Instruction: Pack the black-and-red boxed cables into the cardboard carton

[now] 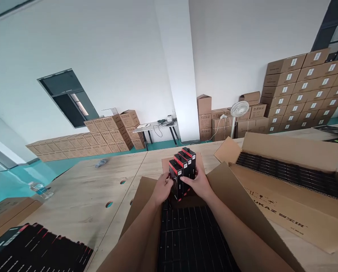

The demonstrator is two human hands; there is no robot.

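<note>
Several small black-and-red product boxes stand upright side by side between my hands, above the far end of an open carton. My left hand presses its curled fingers on the left side of the row. My right hand grips the right side, its thumb across the near faces. Below my forearms, the carton holds tight rows of black boxes. My hands partly hide the sides of the held boxes.
A second open carton with black boxes inside stands to the right. More black-and-red boxes lie at the lower left. A water bottle lies near the table's left edge. Stacked cartons and a white fan stand by the wall.
</note>
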